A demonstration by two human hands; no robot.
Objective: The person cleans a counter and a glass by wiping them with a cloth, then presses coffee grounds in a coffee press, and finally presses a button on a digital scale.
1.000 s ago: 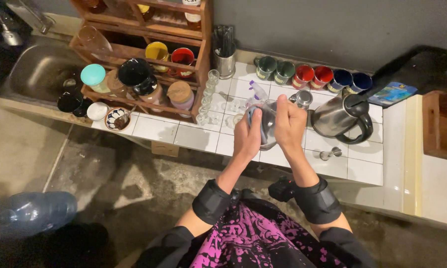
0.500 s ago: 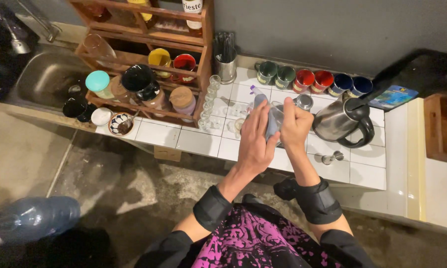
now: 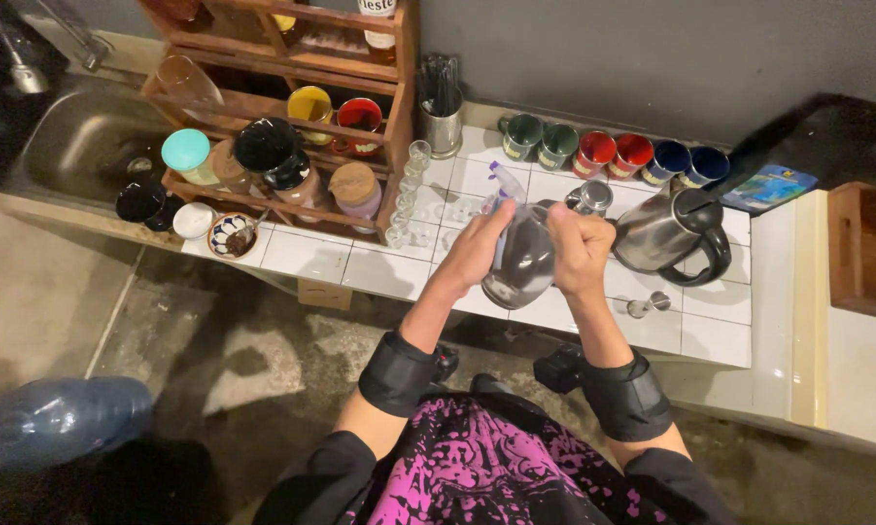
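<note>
Both hands are holding the steel jug above the bench, the left hand steadying its side while the right hand is clamping its rim.

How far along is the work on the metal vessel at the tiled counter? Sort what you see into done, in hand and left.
Done: six coloured cups stand in a row by the wall, and a steel kettle sits upright beside them. In hand: the left hand and right hand both grip a steel pitcher above the tiled counter. Left: small clear glasses stand untouched beside the wooden rack; whether the pitcher is finished cannot be told.
</note>
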